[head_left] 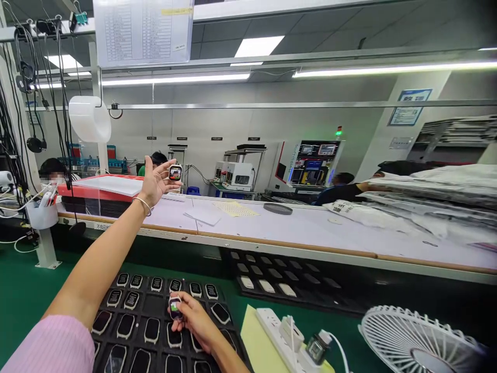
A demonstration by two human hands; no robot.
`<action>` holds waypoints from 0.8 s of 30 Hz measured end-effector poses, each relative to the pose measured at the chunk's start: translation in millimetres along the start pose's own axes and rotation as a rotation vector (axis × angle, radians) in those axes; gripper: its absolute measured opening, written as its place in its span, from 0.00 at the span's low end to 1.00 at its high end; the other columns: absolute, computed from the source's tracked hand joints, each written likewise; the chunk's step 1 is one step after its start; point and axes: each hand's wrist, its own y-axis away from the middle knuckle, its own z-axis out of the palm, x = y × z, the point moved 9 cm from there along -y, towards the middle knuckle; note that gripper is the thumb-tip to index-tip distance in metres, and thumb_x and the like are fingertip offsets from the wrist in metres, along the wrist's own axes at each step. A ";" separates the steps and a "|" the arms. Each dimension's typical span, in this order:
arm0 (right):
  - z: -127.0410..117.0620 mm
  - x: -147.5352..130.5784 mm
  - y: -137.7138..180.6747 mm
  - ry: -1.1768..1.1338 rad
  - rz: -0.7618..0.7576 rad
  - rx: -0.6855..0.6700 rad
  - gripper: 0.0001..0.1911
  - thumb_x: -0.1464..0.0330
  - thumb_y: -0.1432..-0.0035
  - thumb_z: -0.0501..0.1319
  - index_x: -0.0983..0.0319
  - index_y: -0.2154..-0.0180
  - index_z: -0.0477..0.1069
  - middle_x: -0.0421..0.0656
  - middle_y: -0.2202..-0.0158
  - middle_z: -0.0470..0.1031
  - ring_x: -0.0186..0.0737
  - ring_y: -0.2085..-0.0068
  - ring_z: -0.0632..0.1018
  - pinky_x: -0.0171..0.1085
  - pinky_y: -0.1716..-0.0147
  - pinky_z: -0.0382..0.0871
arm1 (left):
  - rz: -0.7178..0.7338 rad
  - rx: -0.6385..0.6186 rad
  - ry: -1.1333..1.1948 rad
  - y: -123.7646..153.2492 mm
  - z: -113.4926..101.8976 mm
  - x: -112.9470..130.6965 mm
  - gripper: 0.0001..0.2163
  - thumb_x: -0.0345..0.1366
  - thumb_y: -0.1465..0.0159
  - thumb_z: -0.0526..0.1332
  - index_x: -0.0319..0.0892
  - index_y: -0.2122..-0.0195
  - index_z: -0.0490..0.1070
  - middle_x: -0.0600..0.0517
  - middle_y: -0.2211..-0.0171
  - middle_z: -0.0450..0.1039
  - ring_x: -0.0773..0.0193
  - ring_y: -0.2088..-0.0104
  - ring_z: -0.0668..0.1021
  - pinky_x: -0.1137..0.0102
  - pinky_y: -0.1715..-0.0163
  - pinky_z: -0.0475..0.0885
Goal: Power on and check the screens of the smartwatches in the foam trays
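Note:
Raised over the shelf edge, my left hand [153, 182] holds a smartwatch case [175, 173] at its fingertips, the lit screen facing me. The thumb is spread upward, and the case has no strap. Lower down, my right hand [194, 317] grips a second smartwatch case [175, 306] with a coloured lit screen, thumb on its face. That hand is above a black tray [153, 304] with rows of watch cases in square pockets. Upper-row watches show text on their screens; lower ones have dark screens. My right forearm hides part of the tray's lower right.
A second tray [310, 298] sits under the white shelf [248, 228]. At the lower right are a power strip [267, 321] with plugs and a white fan [419, 336]. Cables [58, 103] hang at left. Plastic bags [388, 220] lie on the shelf; co-workers sit beyond.

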 end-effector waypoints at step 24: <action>-1.2 2.0 -1.3 0.025 0.004 -0.026 0.30 0.52 0.53 0.70 0.62 0.54 0.70 0.41 0.64 0.77 0.32 0.77 0.79 0.32 0.75 0.61 | 0.061 -0.077 -0.013 6.1 10.6 29.8 0.38 0.68 0.39 0.50 0.41 0.45 0.74 0.46 0.63 0.77 0.57 0.68 0.82 0.59 0.59 0.79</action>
